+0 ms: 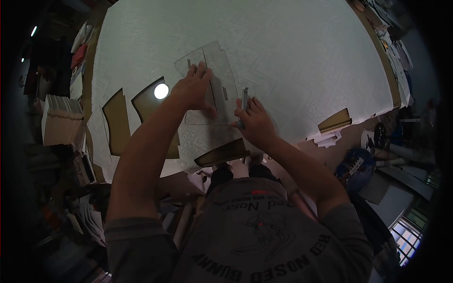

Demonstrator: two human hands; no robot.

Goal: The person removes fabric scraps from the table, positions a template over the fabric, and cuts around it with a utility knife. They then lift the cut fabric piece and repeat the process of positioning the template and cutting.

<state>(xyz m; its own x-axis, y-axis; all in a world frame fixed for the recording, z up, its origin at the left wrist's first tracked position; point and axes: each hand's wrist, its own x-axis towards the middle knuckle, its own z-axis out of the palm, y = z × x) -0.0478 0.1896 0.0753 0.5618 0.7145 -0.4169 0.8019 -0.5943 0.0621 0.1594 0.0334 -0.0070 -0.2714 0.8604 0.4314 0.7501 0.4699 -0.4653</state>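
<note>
A clear template (221, 66) with dark lines and small slots lies flat on the pale patterned sheet (302, 61). My left hand (194, 87) presses on the template's left part, fingers spread and pointing away from me. Just right of the template, my right hand (255, 120) holds a slim metal cutter (245, 98) upright, its tip pointing away from me, its lower end hidden in the fingers. Cut-out openings in the sheet show a brown surface at the left (117, 125), by my left forearm, and near the front edge (222, 153).
Another cut-out opening (335, 120) is at the sheet's right front. Stacked boards or paper (61, 120) stand left of the table. Loose scraps (328, 138) hang at the front edge. A blue bag-like item (357, 165) lies at the lower right.
</note>
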